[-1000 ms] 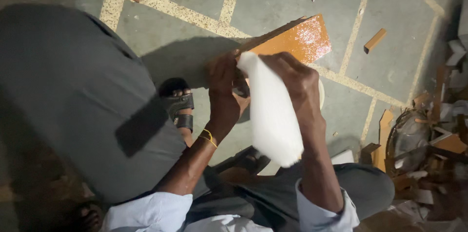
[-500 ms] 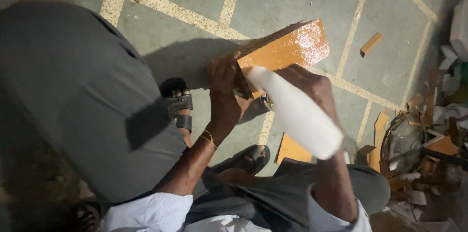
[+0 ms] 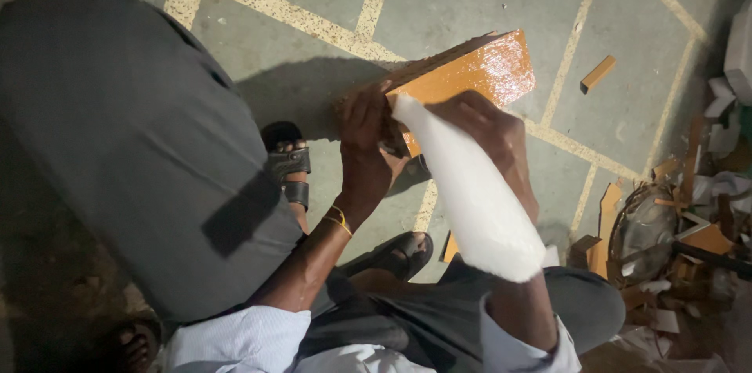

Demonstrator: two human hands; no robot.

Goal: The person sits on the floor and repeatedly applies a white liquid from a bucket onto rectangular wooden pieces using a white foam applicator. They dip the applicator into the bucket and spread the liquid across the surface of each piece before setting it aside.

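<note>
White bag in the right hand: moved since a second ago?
Yes. The white bag has swung from broad and upright to slanted, its tip now on the near end of the orange board.

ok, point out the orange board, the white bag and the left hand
orange board (image 3: 478,67), head view, on its glossy top face
white bag (image 3: 470,193), head view, mid-body
left hand (image 3: 368,150), head view, back of the hand
</note>
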